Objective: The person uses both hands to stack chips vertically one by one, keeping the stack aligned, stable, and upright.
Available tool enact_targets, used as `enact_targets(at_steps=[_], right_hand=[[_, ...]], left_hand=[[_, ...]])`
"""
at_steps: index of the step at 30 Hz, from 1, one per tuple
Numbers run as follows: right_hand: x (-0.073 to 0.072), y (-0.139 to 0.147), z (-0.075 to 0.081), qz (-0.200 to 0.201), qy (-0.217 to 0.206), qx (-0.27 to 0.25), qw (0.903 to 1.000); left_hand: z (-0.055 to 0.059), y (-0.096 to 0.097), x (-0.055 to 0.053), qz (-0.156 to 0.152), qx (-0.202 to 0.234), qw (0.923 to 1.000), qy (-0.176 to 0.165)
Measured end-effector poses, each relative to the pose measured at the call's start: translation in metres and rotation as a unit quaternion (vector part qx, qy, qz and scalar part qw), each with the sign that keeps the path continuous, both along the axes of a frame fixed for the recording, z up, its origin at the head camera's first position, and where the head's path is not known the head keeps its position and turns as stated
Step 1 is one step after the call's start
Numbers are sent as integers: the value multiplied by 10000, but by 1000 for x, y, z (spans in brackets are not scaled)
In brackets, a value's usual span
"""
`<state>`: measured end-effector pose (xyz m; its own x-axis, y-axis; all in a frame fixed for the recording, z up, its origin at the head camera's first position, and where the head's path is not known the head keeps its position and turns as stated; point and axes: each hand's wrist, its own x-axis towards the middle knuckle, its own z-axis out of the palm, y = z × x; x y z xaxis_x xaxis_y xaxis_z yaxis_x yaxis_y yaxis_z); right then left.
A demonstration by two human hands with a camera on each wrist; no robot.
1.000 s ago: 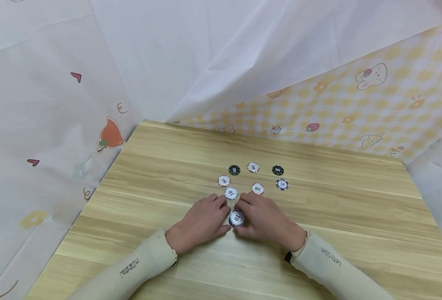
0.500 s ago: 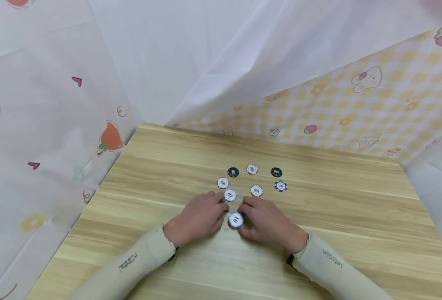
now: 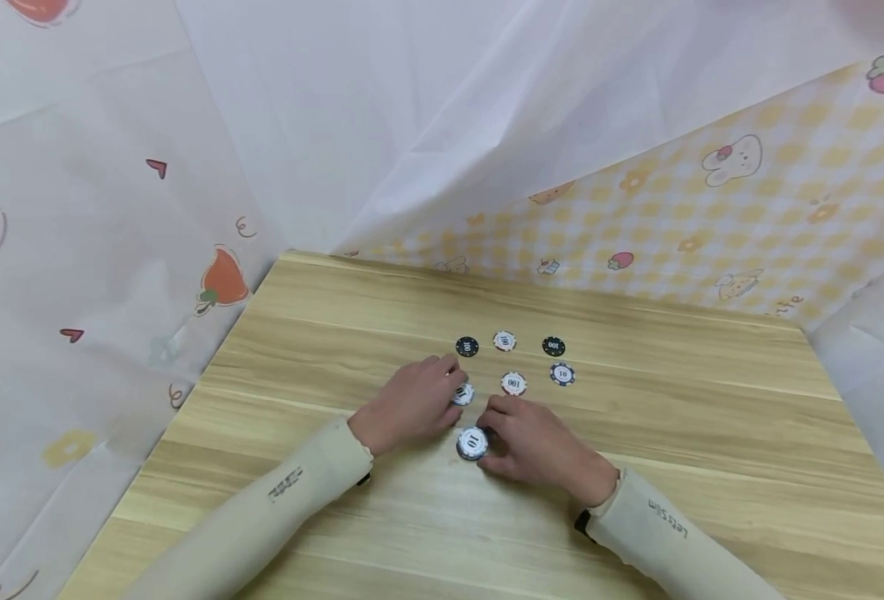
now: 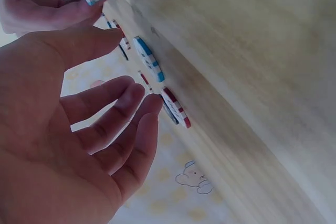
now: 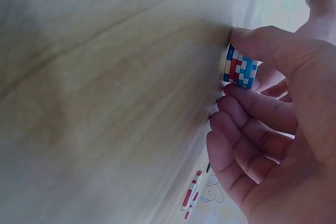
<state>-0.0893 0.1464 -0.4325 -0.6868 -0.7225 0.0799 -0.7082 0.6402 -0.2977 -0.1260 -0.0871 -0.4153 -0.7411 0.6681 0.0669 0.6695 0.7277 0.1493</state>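
Observation:
My left hand [image 3: 415, 402] is spread over a white-and-blue 10 poker chip [image 3: 467, 395]; its thumb and fingers stand apart around that chip [image 4: 148, 59] in the left wrist view. A red-edged chip [image 4: 176, 107] lies by its fingertips there and is hidden under the hand in the head view. My right hand [image 3: 537, 443] holds a short stack of poker chips [image 3: 472, 443] from the right side, thumb on the near side and index finger on the far side. Blue, red and light-blue edges of the stack [image 5: 240, 67] show in the right wrist view.
Beyond the hands, single chips lie flat on the wooden table [image 3: 674, 433]: a black 100 chip [image 3: 467, 347], another black 100 chip [image 3: 553, 346], two red-edged 100 chips [image 3: 514, 383] and a blue-edged 10 chip [image 3: 562, 373]. A patterned cloth [image 3: 786, 208] hangs behind the table.
My left hand has moved away from the stack, forward and slightly right, over the single 10 chip and the red-edged chip beside it. The right hand has stayed at the stack.

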Motion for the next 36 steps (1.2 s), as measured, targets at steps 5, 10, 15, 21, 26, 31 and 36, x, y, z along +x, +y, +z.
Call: enact_targets(at_steps=[5,10,15,21,26,31,36], right_hand=[[0,0,0,-30,-56,11,10000],[1,0,-2,-43,-112,6,9999],[1,1,-3,-64,-98,2,9999],[0,0,-4,-61,-68,-4,10000],[-1,0,-3,-42,-48,-39,10000],[-1,0,-3,-52,-95,-35,9999],[-1,0,-3,-51,-106,-29,9999]], left_hand=[[-5,4,-5,105,-165,9997,-119],[-9,6,-8,189,-259,9991,-290],[-12,6,-12,152,-333,9989,-297],[-10,8,-19,89,-538,9981,-280],[-9,10,-24,61,-644,9974,-331],[-10,11,-27,43,-697,9969,-362],[-11,11,-28,-27,-781,9968,-192]])
